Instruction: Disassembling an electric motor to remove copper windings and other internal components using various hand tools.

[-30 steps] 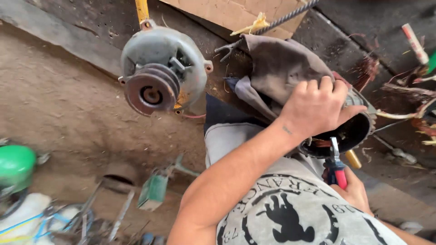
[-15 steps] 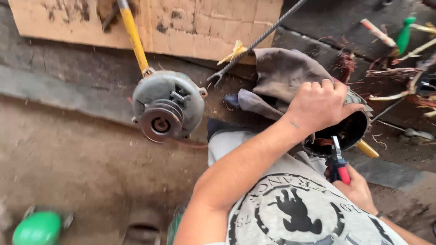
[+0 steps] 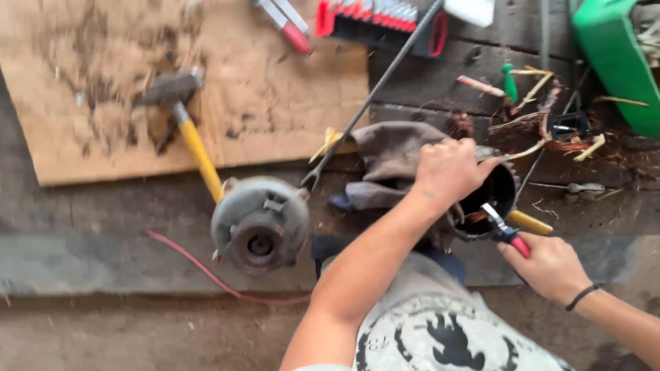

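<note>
Head view, looking down on a dirty wooden workbench point(image 3: 82, 254).

Left hand point(image 3: 450, 172): fingers curled tight over the rim of a dark round metal motor stator housing point(image 3: 505, 189), gripping it through a grey-brown cloth rag point(image 3: 392, 154) draped over its left side. The housing sits at the bench's near edge, right of centre, open side facing up and right; coppery windings show faintly inside the bore.

Right hand point(image 3: 550, 264): closed around the red handles of a small pair of pliers point(image 3: 505, 230). The plier tips reach into the housing's lower opening, touching or just at the windings; cannot tell whether they pinch anything. A black band circles that wrist.

Around it:
- Grey round cast-metal motor end cover point(image 3: 260, 223) with a central bearing hole, lying left of the housing, well apart from both hands.
- Yellow-handled hammer point(image 3: 180, 117) with a dark steel head, resting on a stained sheet of brown cardboard point(image 3: 261, 89); its handle end meets the end cover.
- Thin red wire point(image 3: 206, 271) looping below the end cover.
- Long dark steel rod point(image 3: 375, 96) slanting from top centre down toward the rag.
- Red rack of small tool bits point(image 3: 378, 17) at the top edge.
- Green plastic bin point(image 3: 612, 58), top right corner.
- Tangle of stripped copper wire scraps point(image 3: 536, 127) just beyond the housing.
- Yellow screwdriver handle point(image 3: 533, 222) poking out beside the housing, near the pliers.
</note>
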